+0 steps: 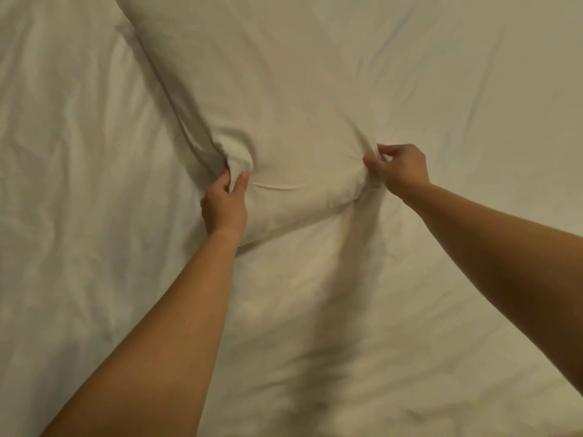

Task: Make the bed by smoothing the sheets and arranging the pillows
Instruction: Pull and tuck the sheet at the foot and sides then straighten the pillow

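Nearest, at 6 o'clock: wrinkled off-white sheet (315, 326), soft and matte, shadowed between two bare arms. From 7 o'clock, left forearm (164, 326), stretched almost straight; from 3 o'clock, right forearm (504, 247), likewise extended. At centre, left hand (224, 203), back upward: clenches a bunched corner of the pillow (284, 105) between thumb and curled fingers. Slightly toward 3 o'clock, right hand (399, 171): pinches the other near corner with thumb and bent fingertips (cloth there puckered into radiating creases). Lies plump and diagonal on the sheet, near short edge strung between both hands, long body running off toward 11 o'clock and past the top edge. Smooth white woven cover, seam line down the left side. Farther out, more of the same sheet: long rumpled folds toward 9 o'clock, flatter toward 1 o'clock.
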`<action>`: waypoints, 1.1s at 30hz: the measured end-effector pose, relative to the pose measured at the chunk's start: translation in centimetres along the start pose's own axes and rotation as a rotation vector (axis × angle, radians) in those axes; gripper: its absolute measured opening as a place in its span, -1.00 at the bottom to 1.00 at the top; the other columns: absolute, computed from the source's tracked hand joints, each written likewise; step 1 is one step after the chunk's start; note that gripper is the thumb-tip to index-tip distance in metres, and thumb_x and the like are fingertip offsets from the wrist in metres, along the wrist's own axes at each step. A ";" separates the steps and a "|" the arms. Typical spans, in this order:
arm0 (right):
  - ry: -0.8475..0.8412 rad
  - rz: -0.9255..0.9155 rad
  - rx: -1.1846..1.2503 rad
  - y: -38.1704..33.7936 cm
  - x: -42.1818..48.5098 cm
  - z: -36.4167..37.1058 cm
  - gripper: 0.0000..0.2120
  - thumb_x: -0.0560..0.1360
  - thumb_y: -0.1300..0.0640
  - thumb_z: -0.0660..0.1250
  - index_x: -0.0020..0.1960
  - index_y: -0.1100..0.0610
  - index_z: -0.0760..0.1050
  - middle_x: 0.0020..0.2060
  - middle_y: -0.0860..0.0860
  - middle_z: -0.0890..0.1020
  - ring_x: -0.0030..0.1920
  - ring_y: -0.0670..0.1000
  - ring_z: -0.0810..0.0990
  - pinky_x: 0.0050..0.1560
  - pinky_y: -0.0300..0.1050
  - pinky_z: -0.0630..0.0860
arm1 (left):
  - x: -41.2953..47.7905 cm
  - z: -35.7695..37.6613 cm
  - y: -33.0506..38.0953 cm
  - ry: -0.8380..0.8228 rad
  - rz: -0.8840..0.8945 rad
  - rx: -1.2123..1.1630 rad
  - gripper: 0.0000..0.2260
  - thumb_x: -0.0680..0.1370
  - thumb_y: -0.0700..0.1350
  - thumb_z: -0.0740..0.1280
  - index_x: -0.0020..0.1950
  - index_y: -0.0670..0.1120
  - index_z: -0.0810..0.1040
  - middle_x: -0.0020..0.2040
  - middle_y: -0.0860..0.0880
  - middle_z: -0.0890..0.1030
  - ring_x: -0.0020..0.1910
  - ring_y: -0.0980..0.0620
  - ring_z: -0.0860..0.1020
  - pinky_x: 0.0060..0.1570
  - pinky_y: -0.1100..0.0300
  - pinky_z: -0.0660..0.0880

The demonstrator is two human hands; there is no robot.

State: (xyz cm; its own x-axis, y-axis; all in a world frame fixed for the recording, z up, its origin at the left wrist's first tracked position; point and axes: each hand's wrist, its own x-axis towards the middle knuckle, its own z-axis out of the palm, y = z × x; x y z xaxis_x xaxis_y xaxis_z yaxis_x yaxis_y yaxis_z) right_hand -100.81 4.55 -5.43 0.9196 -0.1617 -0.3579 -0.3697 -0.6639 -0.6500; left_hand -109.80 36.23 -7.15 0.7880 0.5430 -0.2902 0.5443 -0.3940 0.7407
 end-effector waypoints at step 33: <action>-0.226 0.075 -0.433 8.0 -34.7 -3.6 -0.75 0.62 -0.10 0.27 0.11 -0.07 0.69 0.04 -0.06 0.72 0.07 0.05 0.65 -0.02 -0.01 0.58 | -27.0 -15.0 -9.4 -0.267 -0.230 0.496 -0.67 0.64 0.17 0.22 -0.06 0.00 0.67 -0.01 -0.09 0.71 -0.10 -0.13 0.62 -0.06 0.05 0.58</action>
State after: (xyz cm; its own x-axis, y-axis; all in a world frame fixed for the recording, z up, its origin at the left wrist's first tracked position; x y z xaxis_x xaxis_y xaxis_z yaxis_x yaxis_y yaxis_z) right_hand -135.21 2.20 4.25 0.8232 -0.0904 -0.5606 -0.3011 -0.9065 -0.2959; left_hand -140.53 36.39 2.78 0.6440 0.4759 -0.5990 0.7280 -0.6219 0.2885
